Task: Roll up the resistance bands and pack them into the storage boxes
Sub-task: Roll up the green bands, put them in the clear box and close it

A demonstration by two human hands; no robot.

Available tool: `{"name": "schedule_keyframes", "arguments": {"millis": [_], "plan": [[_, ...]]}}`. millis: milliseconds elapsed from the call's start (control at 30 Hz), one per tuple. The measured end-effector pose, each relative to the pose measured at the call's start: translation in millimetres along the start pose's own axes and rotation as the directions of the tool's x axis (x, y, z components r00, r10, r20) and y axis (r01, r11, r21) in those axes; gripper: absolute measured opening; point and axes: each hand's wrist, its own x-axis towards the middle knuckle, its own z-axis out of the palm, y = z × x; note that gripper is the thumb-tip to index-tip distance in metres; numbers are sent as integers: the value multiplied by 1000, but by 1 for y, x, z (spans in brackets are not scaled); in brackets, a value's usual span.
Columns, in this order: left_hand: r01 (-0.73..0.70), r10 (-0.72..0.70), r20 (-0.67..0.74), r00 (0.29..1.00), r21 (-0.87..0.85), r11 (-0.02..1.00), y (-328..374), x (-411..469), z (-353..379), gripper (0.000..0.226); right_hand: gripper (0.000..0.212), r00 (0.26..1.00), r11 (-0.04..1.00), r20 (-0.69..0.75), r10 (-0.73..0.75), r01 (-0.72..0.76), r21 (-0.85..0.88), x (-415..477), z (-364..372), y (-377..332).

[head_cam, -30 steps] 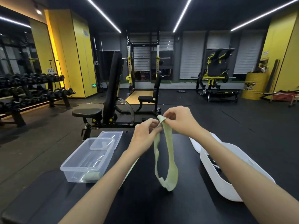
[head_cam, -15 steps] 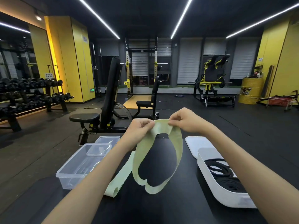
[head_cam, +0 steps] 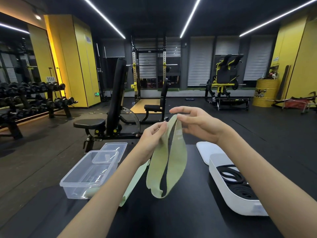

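Right hand (head_cam: 197, 122) now loosened, left hand (head_cam: 152, 134) pinching green band (head_cam: 173, 167), drum (head_cam: 265, 86) reads STAR

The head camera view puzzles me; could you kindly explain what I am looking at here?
No machine here: a person wears a camera on the head, so you look down along both bare arms in a gym. The left hand grips a pale green band that hangs as a loop; the right hand touches its top, pinching or not I cannot tell. On the black surface lie another green band, a clear box with its lid, and a white box holding black bands.
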Motion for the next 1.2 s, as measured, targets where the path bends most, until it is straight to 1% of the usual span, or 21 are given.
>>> {"name": "schedule_keyframes", "arguments": {"millis": [33, 133, 200, 267, 367, 433, 500, 633, 667, 733, 833, 967, 1067, 1133, 1200], "plan": [[-2, 2, 8, 1000, -8, 1000, -1, -2, 1, 49, 34, 999, 1000, -31, -16, 16, 2, 1, 2, -1], [0, -4, 75, 997, 64, 998, -10, -12, 3, 51, 34, 988, 998, -141, -65, 67, 7, 3, 5, -2], [29, -36, 108, 994, 60, 998, -21, -20, 4, 50, 33, 980, 996, -184, -81, 86, 20, 3, 6, -4], [89, -92, 110, 990, 36, 995, -37, -27, 3, 45, 33, 973, 993, -214, -86, 102, 61, 2, 4, -6], [184, -196, 101, 975, 114, 976, -66, -39, 7, 27, 32, 965, 982, -245, -96, 131, 132, 0, 1, -9], [291, -303, 71, 950, 144, 946, -84, -47, 14, 18, 33, 959, 977, -262, -103, 147, 152, 0, 0, -9], [386, -395, 55, 917, 132, 913, -97, -53, 20, 18, 34, 951, 977, -288, -110, 157, 145, 1, -2, -10], [463, -463, 32, 886, 14, 886, -112, -54, 29, 21, 32, 944, 975, -309, -118, 170, 144, 0, -5, -8], [472, -472, 15, 881, -37, 881, -114, -53, 32, 18, 31, 943, 975, -312, -120, 172, 144, 0, -7, -7], [474, -489, -25, 872, -214, 854, -115, -50, 34, 11, 29, 940, 976, -320, -118, 170, 137, -1, -10, -3], [412, -485, -28, 874, -485, 771, -115, -46, 27, 15, 32, 934, 977, -342, -101, 157, 141, -4, -17, 3], [298, -500, -77, 863, -722, 624, -118, -45, 7, 23, 24, 911, 973, -409, -57, 142, 179, -8, -30, 9], [230, -516, -118, 848, -795, 561, -122, -45, -7, 26, 21, 893, 976, -448, -50, 139, 169, -11, -41, 15], [206, -517, -128, 846, -816, 540, -124, -47, -14, 24, 21, 886, 973, -462, -45, 143, 180, -13, -47, 18], [196, -500, -120, 858, -822, 534, -120, -50, -15, 30, 20, 876, 971, -482, -38, 146, 188, -15, -52, 20]]}}
